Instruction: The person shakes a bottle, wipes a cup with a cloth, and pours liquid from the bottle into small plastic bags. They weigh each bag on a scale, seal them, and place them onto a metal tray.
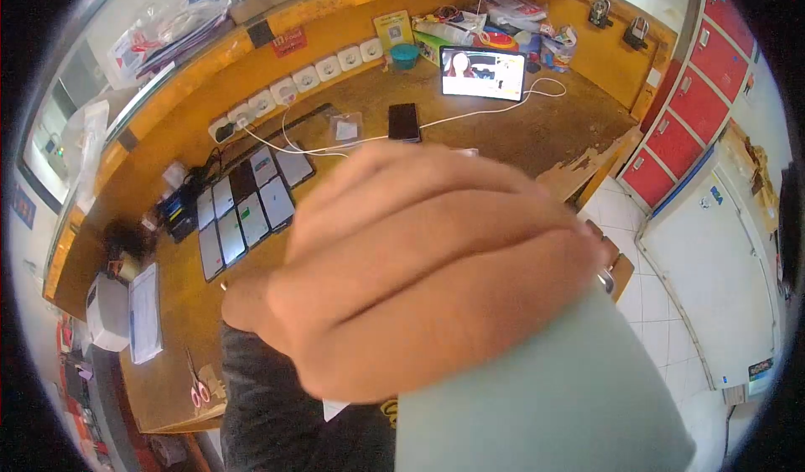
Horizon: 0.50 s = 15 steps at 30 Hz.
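Observation:
My right hand [436, 271] is raised close to the camera and fills the middle of the view, slightly blurred. Its fingers are curled together, and whatever they hold, if anything, is hidden. A light grey-green sleeve [545, 396] comes up from the lower right. Behind the hand, several phones [250, 216] lie in rows on the wooden desk [344, 166], and a dark phone [404, 123] lies farther back. A lit tablet [482, 75] stands near the back edge. I cannot make out my left hand.
Sockets [305, 79] line the back panel, with white cables [478, 111] across the desk. A teal bowl [404, 55] sits near them. Papers [145, 313], a white device [107, 313] and scissors [199, 392] are at the left. Red lockers [677, 141] stand at the right.

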Tool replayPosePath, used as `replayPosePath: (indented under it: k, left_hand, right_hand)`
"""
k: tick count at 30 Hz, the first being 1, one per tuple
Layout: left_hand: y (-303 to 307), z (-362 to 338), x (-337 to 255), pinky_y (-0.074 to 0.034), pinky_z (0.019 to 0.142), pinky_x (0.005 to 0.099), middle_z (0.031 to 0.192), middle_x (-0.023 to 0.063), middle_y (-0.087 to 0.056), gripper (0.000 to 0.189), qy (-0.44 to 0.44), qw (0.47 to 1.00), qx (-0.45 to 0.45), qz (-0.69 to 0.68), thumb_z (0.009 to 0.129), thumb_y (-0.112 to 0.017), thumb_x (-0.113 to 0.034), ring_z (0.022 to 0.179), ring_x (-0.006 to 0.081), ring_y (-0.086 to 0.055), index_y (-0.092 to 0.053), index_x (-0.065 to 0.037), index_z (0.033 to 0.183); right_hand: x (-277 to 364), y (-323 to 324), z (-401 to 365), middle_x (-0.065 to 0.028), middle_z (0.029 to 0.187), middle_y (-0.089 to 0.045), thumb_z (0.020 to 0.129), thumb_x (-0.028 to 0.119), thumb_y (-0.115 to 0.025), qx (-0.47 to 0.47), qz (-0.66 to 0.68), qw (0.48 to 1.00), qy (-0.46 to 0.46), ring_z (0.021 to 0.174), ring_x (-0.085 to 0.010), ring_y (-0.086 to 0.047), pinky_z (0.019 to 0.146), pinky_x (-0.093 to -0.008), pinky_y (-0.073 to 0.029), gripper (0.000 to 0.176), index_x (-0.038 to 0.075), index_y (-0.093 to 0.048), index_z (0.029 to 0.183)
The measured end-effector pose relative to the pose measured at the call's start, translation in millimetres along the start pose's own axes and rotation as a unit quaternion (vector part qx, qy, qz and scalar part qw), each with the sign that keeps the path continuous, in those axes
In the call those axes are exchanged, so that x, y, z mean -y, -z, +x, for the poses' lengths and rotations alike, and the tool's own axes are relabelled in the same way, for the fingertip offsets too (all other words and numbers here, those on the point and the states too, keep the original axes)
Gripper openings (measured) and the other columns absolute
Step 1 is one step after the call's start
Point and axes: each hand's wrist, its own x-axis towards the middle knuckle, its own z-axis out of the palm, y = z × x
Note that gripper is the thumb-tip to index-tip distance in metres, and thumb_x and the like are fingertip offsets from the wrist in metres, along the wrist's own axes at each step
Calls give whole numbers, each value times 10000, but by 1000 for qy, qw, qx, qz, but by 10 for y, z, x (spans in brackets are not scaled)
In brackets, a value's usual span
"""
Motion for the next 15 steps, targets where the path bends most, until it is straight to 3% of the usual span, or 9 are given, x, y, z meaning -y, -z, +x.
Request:
replayPosePath:
  k: [1, 4, 7, 9, 10, 11, 13, 14, 15]
  left_hand:
    - [-28, -50, 25, -554, 832, 439, 1016, 214, -697, 245, -7, 1000, -12, -8, 882, -677, -180, 952, 364, -682, -611, 5, 1029]
    - [-96, -228, 12, -548, 859, 418, 1021, 244, -700, 248, 109, 992, 3, -58, 903, -652, -171, 991, 344, -685, -661, 64, 984]
    - [-266, -601, 217, -559, 717, 390, 985, 182, -697, 420, 211, 948, -27, -238, 717, -780, -169, 836, 327, -704, -677, 21, 1077]
    - [-311, -913, 452, -551, 805, 387, 1097, 159, -683, 594, 275, 932, -9, -234, 665, -864, -206, 924, 277, -691, -632, 20, 1162]
    - [-328, -991, 538, -546, 832, 380, 1115, 144, -684, 640, 305, 927, -4, -217, 647, -892, -225, 945, 251, -685, -626, 18, 1175]
    - [-335, -1011, 608, -541, 858, 374, 1133, 130, -685, 686, 334, 921, 2, -200, 629, -920, -243, 966, 224, -678, -619, 16, 1189]
    - [-387, -979, 842, -535, 863, 357, 1075, 112, -705, 668, 392, 907, 14, -151, 622, -932, -260, 951, 191, -672, -636, 13, 1156]
    - [-460, -1068, 1029, -534, 858, 351, 1037, 112, -714, 649, 422, 896, 22, -134, 623, -930, -257, 938, 186, -674, -643, 14, 1139]
    - [-522, -1186, 1239, -534, 854, 346, 1012, 111, -719, 631, 436, 892, 20, -117, 626, -930, -257, 929, 179, -674, -649, 12, 1123]
  right_hand:
    - [8, 18, -25, -214, 1556, -316, 890, 397, -521, 9, -26, 1000, 9, 1462, -387, -255, 1190, -525, -201, 755, 47, -303, 1522]
    - [-68, 85, -128, -223, 1571, -281, 900, 499, -491, 29, -148, 987, 51, 1476, -385, -224, 1196, -538, -171, 805, 52, -277, 1535]
    - [-159, -26, -118, -237, 1579, -252, 903, 572, -479, -5, -188, 982, 9, 1483, -395, -199, 1200, -549, -152, 853, 53, -258, 1543]
    - [-172, -107, -31, -262, 1576, -234, 890, 584, -504, -43, -173, 982, -62, 1477, -426, -189, 1197, -553, -156, 884, 45, -252, 1544]
    - [-152, -121, 60, -279, 1577, -216, 873, 665, -510, -10, -214, 974, -77, 1477, -467, -141, 1201, -551, -131, 961, 38, -236, 1548]
    - [-113, -170, 166, -279, 1578, -212, 879, 685, -495, 26, -123, 988, -93, 1477, -475, -128, 1202, -551, -127, 972, 26, -236, 1545]
    - [22, -209, 281, -286, 1571, -224, 902, 738, -418, 79, -114, 988, -60, 1480, -475, -107, 1204, -555, -123, 992, -3, -241, 1537]
    - [58, -288, 276, -278, 1525, -310, 935, 655, -458, 31, -118, 991, -58, 1481, -453, -138, 1194, -568, -156, 876, -11, -354, 1494]
    - [26, -347, 287, -246, 1433, -414, 952, 562, -496, -33, -112, 993, -31, 1378, -423, -302, 1166, -549, -229, 713, -14, -484, 1374]
